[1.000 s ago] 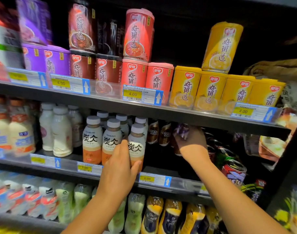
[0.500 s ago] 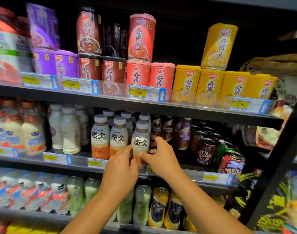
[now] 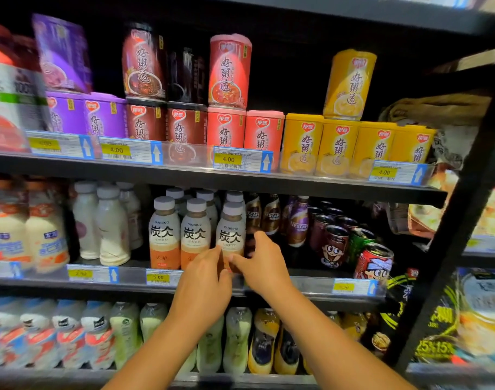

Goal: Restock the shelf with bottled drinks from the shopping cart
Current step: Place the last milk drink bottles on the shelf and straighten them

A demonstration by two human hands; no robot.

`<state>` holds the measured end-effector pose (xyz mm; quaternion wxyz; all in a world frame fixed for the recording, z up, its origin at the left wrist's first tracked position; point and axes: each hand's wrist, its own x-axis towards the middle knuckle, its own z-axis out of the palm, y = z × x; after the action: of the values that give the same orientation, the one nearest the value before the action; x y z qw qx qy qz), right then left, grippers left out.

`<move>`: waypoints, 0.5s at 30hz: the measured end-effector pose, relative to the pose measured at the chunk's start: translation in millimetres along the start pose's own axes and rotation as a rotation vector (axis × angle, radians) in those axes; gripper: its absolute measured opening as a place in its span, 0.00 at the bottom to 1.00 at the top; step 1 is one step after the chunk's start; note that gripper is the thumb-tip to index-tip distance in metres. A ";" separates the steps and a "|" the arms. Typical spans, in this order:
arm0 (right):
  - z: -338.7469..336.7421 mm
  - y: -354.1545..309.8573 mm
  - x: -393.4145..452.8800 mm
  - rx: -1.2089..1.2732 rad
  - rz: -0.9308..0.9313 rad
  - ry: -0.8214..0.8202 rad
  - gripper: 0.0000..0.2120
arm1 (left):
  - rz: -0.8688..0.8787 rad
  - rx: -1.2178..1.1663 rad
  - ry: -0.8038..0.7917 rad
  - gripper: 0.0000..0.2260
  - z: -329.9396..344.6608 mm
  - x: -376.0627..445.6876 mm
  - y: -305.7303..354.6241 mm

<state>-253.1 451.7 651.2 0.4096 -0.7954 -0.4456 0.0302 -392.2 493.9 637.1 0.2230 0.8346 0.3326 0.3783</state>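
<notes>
Head view: left hand [image 3: 204, 280] and right hand [image 3: 261, 266] pinch the latte bottle [image 3: 231, 235] at the middle shelf's [image 3: 311, 285] front edge. Best square it upright, label forward, beside its neighbours.

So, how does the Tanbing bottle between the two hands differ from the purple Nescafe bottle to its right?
The grey-capped, white-labelled Tanbing latte bottle stands at the shelf front; the purple-labelled Nescafe bottle stands further back. The Tanbing label is pale with black characters; the Nescafe one is dark purple. The left hand and right hand meet at the Tanbing bottle's base; nothing touches the Nescafe bottle. Both stand upright on the middle shelf.
</notes>
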 end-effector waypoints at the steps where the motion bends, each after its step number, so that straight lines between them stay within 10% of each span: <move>1: -2.0 0.7 -3.1 -0.014 -0.012 0.000 0.16 | 0.010 -0.012 0.014 0.17 -1.5 -1.6 -0.5; 6: -26.0 15.8 -39.6 -0.015 -0.136 0.121 0.30 | 0.220 -0.059 0.085 0.13 -5.6 -21.5 -1.0; 15: -109.4 122.3 -174.0 -0.453 -0.026 0.419 0.31 | 0.684 0.074 -0.250 0.29 89.0 -81.8 67.6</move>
<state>-228.8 223.1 585.5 0.3052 -0.8497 -0.3569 -0.2396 -337.0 378.1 585.0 0.0922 0.9448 0.0179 0.3138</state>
